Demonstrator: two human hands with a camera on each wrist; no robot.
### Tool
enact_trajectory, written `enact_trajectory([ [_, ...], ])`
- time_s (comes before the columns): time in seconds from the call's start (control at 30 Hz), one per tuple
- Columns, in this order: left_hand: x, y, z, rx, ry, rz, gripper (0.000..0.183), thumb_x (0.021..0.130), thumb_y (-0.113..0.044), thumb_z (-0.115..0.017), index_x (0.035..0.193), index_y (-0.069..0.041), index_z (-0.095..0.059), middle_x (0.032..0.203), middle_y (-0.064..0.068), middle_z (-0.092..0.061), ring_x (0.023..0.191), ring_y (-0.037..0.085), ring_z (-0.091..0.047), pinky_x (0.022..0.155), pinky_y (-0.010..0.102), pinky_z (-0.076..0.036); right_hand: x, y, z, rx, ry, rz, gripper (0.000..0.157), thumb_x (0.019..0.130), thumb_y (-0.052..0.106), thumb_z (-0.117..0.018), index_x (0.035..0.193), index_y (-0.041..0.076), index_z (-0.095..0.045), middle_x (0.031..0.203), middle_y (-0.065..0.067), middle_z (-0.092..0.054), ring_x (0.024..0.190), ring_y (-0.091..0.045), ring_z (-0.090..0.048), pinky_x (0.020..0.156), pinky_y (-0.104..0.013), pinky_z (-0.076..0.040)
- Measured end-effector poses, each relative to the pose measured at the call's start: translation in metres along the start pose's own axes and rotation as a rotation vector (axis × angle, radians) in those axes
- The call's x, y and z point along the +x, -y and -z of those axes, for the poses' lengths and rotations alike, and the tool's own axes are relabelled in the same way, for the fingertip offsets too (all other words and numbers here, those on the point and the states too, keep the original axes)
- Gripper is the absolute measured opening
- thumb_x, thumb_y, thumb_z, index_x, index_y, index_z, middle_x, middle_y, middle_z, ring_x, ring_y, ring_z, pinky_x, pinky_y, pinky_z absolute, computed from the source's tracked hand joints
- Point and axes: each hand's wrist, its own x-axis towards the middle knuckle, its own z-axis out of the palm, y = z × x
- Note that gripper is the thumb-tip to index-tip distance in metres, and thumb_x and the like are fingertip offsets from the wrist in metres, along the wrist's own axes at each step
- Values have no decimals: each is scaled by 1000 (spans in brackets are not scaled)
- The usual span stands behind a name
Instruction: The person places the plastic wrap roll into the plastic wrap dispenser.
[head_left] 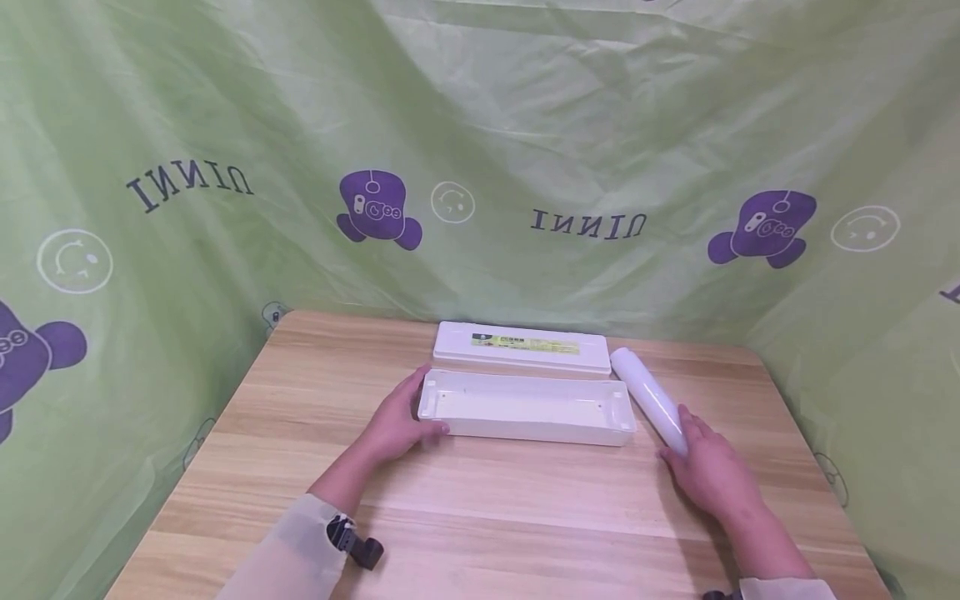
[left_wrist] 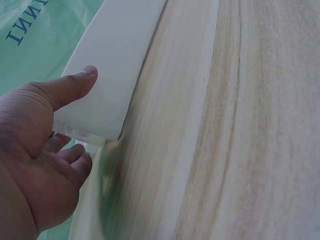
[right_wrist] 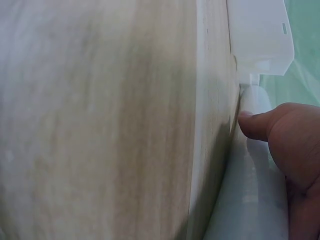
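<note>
An open white plastic box (head_left: 525,429), long and shallow, lies on the table. My left hand (head_left: 397,423) grips its left end, the thumb on the front wall and the fingers round the far side. In the left wrist view the thumb of that hand (left_wrist: 45,130) presses the box's white wall (left_wrist: 115,65). To the right of the box, a roll of cling film (head_left: 648,396) lies slantwise. My right hand (head_left: 712,467) holds its near end. In the right wrist view the thumb lies over the film roll (right_wrist: 255,185), with the other fingers mostly hidden.
Behind the box lies a white lid (head_left: 525,343) with a green and yellow label. The wood-grain table (head_left: 517,517) reaches back to a green printed curtain (head_left: 480,100), which also hangs at both sides. A black strap camera (head_left: 356,543) sits on the left sleeve.
</note>
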Motion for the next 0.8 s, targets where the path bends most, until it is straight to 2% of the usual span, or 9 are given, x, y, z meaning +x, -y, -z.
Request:
enact_trajectory([
  [0.57, 0, 3, 2, 52, -8, 2, 114, 66, -47, -89, 157, -20, -25, 157, 3, -31, 145, 25, -25, 118, 47, -19, 0, -6, -4, 25, -75, 45, 80, 89, 23, -71, 150, -6, -29, 137, -38, -43, 120, -58, -43, 98, -69, -35],
  [0.8, 1, 2, 3, 81, -1, 7, 115, 66, -54, -86, 157, -23, -24, 159, 3, -29, 145, 26, -24, 118, 48, -20, -1, -7, -2, 54, -74, 46, 80, 89, 23, -72, 150, -5, -29, 138, -37, -43, 121, -57, -43, 98, -69, -35],
])
